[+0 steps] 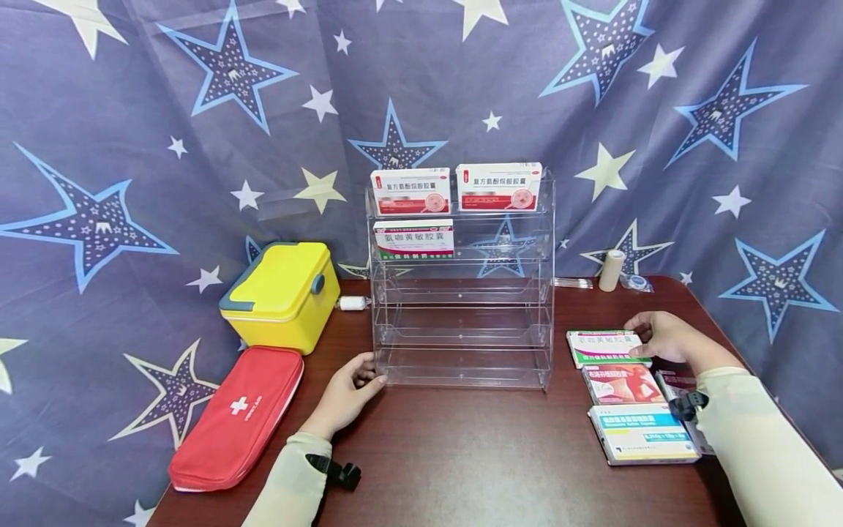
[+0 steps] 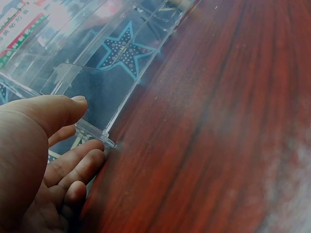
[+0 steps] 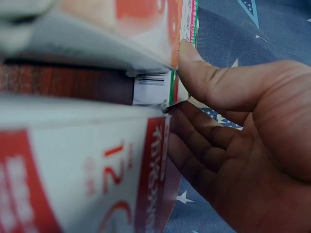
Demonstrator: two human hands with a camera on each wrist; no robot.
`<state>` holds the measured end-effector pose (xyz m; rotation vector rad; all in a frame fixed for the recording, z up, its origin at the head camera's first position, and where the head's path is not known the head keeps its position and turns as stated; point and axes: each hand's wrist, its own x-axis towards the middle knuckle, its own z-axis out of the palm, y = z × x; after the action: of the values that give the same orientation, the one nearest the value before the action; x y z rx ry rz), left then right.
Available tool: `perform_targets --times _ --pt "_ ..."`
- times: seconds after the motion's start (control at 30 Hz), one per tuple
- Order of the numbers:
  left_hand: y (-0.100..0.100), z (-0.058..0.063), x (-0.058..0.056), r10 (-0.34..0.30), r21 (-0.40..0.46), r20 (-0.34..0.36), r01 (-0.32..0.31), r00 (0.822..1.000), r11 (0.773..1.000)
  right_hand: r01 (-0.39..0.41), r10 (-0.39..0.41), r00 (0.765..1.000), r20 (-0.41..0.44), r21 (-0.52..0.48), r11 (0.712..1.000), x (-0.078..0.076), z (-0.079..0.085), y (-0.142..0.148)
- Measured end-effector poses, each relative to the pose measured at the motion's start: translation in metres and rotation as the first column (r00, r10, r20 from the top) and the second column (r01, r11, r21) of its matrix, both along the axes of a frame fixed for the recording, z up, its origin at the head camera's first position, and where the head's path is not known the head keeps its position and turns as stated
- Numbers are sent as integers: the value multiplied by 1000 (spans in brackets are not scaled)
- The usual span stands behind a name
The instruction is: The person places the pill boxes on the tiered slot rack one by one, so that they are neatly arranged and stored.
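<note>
Nearby, at lower right, a blue-and-white box [image 1: 644,435] and a red box [image 1: 620,385] lie lined up, hemming the near side of the green-and-white box [image 1: 601,348]. Left of centre, the left hand [image 1: 345,391] loosely grips the clear rack [image 1: 459,296] at its lower-left corner, probably to steady it. At right, the right hand [image 1: 673,342] pinches the green-and-white box by its right end, likely the freest side. Beyond stand a yellow case [image 1: 285,289] at left and a beige roll [image 1: 612,271] at right.

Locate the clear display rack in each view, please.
Head: the clear display rack stands at centre.
Left wrist: upper left, beside the left hand.
Right wrist: not in it.
Shared landmark: the star-patterned cloth, in all three; left wrist shows it through the rack.
</note>
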<state>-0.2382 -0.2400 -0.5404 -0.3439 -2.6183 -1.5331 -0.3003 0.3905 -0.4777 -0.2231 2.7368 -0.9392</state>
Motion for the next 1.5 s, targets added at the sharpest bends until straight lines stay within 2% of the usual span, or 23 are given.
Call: perform_targets --times 0.27,0.47,0.67,0.93,1.07,1.17,1.33,1.4,1.5 --pt "1 1 1 1 -19 -19 -2 1000 1000 23 -22 999 -36 37 999 -1 -1 1" --pt "1 1 1 8 -23 0 -8 1000 1000 55 -53 996 -76 21 998 3 5 2" --pt "0 0 0 6 -21 -3 -6 1000 1000 111 -102 980 -171 44 993 7 13 6" --pt "0 -1 0 6 -12 0 -6 1000 1000 145 -135 967 -216 31 989 13 21 14" --pt "0 -1 -1 4 -11 -2 -4 1000 1000 180 -168 953 -252 22 983 20 32 16" --pt "0 -1 0 3 -12 -1 -3 1000 1000 213 -204 930 -306 -3 977 26 45 15" --pt "0 -1 0 4 -10 -4 -4 1000 1000 281 -292 859 -420 -89 956 38 74 10" --pt "0 -2 -1 1 -9 -6 -1 1000 1000 305 -351 824 -446 -172 937 43 90 7" --pt "-1 -1 0 0 -11 -7 0 1000 1000 297 -441 765 -469 -350 888 52 119 -2"
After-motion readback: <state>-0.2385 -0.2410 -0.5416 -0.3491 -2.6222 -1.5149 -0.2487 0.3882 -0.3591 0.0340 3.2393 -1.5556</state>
